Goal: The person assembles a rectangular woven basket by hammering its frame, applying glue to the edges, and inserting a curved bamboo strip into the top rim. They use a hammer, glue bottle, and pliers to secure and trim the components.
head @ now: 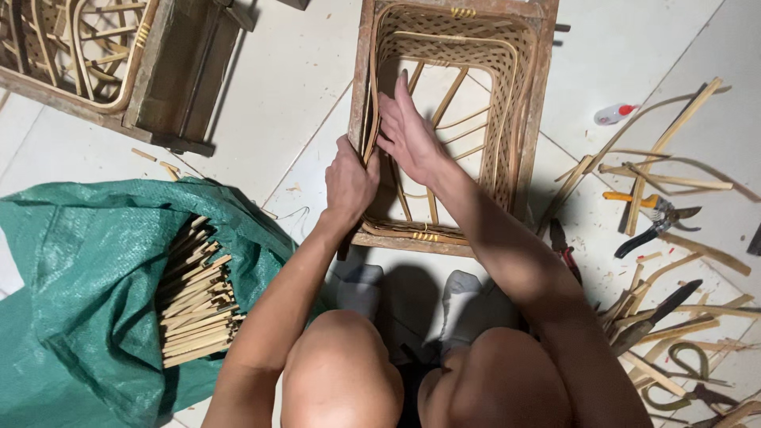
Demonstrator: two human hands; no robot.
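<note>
Hands work at twelve o'clock from the person's knees, on a woven bamboo basket seated in a wooden frame mould that seems to hold its walls square. The left hand is closed round the near-left rim and the upright bamboo strip, seemingly to steady it, while the right hand lies flat, fingers straight and open, pressing the inner wall. At eight o'clock a green sack spills cut bamboo sticks; at three o'clock lie pruning shears and offcuts, within reach.
</note>
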